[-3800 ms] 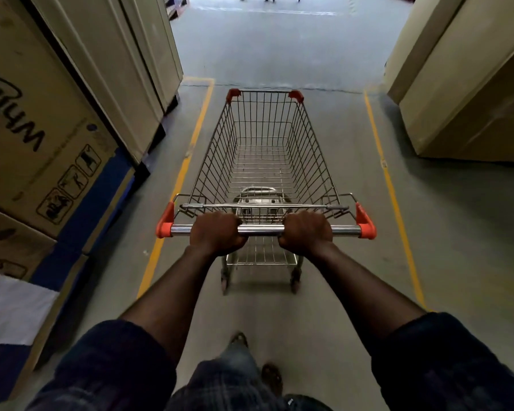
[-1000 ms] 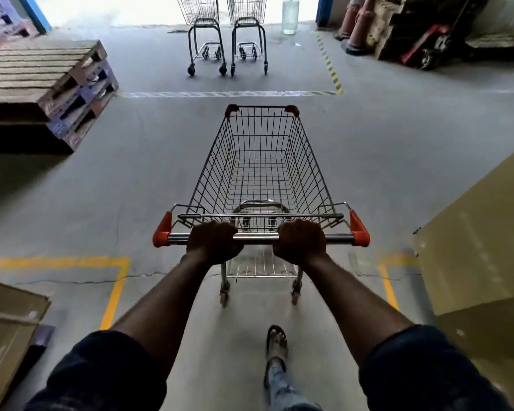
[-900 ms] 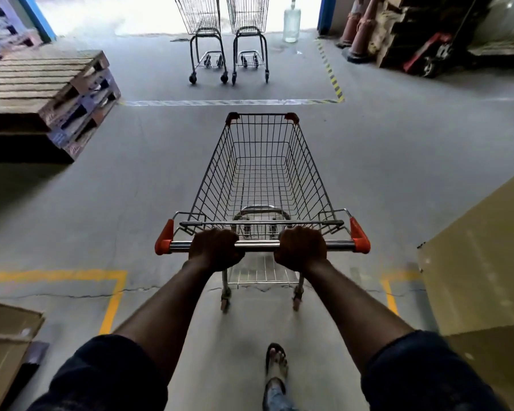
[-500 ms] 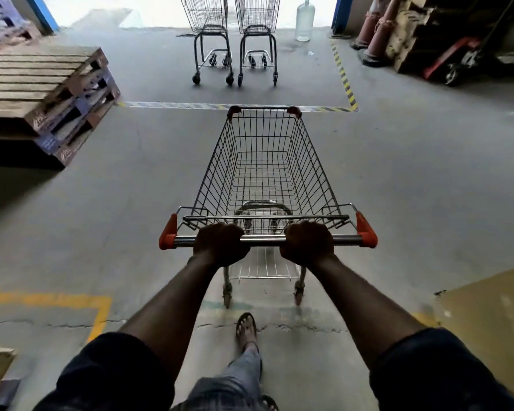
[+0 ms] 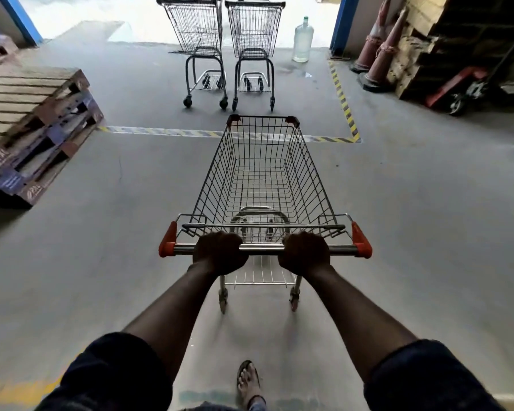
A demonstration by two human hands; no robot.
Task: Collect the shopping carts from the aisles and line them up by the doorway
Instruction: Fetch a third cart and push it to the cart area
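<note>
Grey concrete floor (image 5: 101, 232) fills a big store room, and bright light comes in through the doorway (image 5: 131, 10) at the far end. By that doorway the left parked cart (image 5: 195, 28) and the right parked cart (image 5: 254, 29) stand side by side, with a big water bottle (image 5: 302, 41) near them. The shopping cart (image 5: 261, 179) is in the middle of the floor, its front end by the striped line (image 5: 166, 132), pointing at the parked ones but apart from them. The left hand (image 5: 218, 252) and right hand (image 5: 304, 252) both hold its silver handle bar (image 5: 261, 249), fingers curled tight round it. Wooden pallets (image 5: 27, 120) are stacked on the left. Cones (image 5: 380, 54) lean on the right. One foot in a sandal (image 5: 248, 381) shows below.
</note>
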